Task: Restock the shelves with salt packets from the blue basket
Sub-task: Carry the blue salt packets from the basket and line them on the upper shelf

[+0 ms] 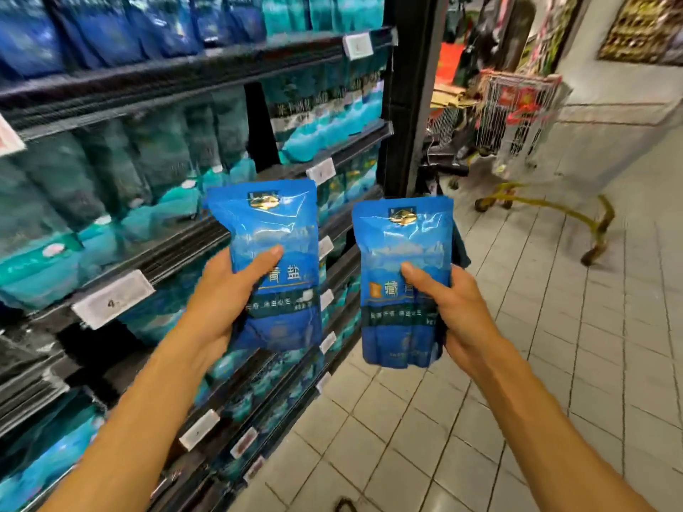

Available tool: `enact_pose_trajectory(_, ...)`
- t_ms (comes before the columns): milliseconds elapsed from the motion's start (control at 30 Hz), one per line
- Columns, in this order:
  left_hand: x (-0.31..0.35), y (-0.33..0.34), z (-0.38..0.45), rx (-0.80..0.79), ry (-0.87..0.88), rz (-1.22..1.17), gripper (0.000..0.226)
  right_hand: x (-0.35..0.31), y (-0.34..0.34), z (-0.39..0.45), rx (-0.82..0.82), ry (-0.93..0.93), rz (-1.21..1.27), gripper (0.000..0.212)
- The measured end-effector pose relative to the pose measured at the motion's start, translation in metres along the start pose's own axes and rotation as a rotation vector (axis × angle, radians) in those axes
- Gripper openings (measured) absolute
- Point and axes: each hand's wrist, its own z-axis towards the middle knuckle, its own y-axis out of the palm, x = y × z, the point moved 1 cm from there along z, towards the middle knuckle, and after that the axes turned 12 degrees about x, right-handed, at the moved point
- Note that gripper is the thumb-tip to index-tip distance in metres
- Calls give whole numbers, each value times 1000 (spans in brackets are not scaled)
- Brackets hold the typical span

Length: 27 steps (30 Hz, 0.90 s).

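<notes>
My left hand (225, 290) grips a blue salt packet (275, 230) upright, thumb across its front, right beside the shelves (177, 249). My right hand (454, 304) holds a second blue salt packet (403, 245) upright over the tiled floor, thumb on its front; more packet edges seem stacked behind it. Rows of teal and dark blue salt packets (325, 116) fill the shelves on the left. The blue basket is not in view.
White price tags (111, 299) line the dark shelf rails. A black upright post (414, 97) ends the shelving. A wire shopping trolley (517, 109) with a yellow base stands at the back right on the white tiled floor (536, 327).
</notes>
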Motion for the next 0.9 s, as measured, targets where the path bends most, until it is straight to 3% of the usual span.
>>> enact_pose_trajectory(133,33,30,64,40,87,-28,38,-35,28,77,-45,-82,-13,47)
enact_pose_trajectory(267,76,51,120,161,184,-53,42,-70,68,152,-151,-171,33,42)
enact_pose_trajectory(367,117,63,160,246,254,-69,28,-101,106,207,-253,-216,80,40)
enact_pose_trajectory(533,194,78,229,386,471,28,28,-164,184,311,-435,-287,168,52)
enact_pose_trajectory(600,222,86,258,427,527,33,24,-193,221,350,-502,-302,215,47)
enact_pose_trajectory(733,253,101,316,545,564,87,30,-237,292,419,-683,-344,264,16)
enact_pose_trajectory(900,241,102,362,718,549,116,33,-239,351,477,-847,-317,213,19)
